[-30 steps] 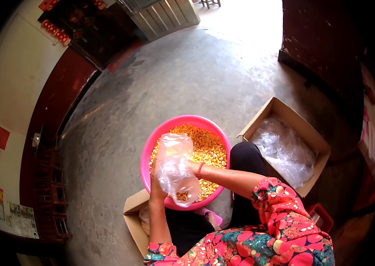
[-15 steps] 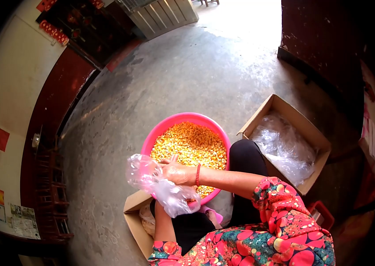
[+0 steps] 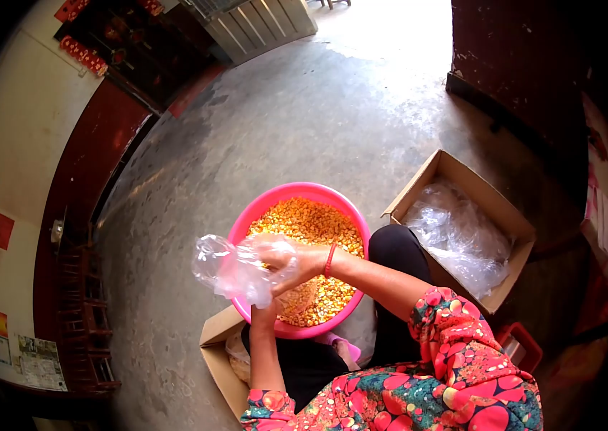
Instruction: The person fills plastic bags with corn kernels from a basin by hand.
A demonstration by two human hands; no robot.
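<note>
A clear plastic bag [image 3: 221,266] is spread over the left side of a pink basin [image 3: 356,212]. The basin holds yellow-orange corn kernels [image 3: 311,219]. My right hand [image 3: 296,267], with a red bead bracelet at the wrist, grips the bag; its fingertips are blurred and partly seen through the plastic. From below, my left hand [image 3: 264,307] reaches up to the bag and holds its lower part, with most of its fingers hidden behind the film. Both hands are above the basin's near left part.
To the right stands an open cardboard box [image 3: 487,187] full of clear plastic bags [image 3: 455,233]. Another cardboard box [image 3: 221,330] is at the lower left beside my leg. A red plastic container [image 3: 523,345] sits at the right. Dark wooden stools [image 3: 88,316] line the left wall.
The plastic bag has been lifted up and away from the basin's near rim and is more spread out. My right hand has risen slightly and turned; my left hand has moved up.
</note>
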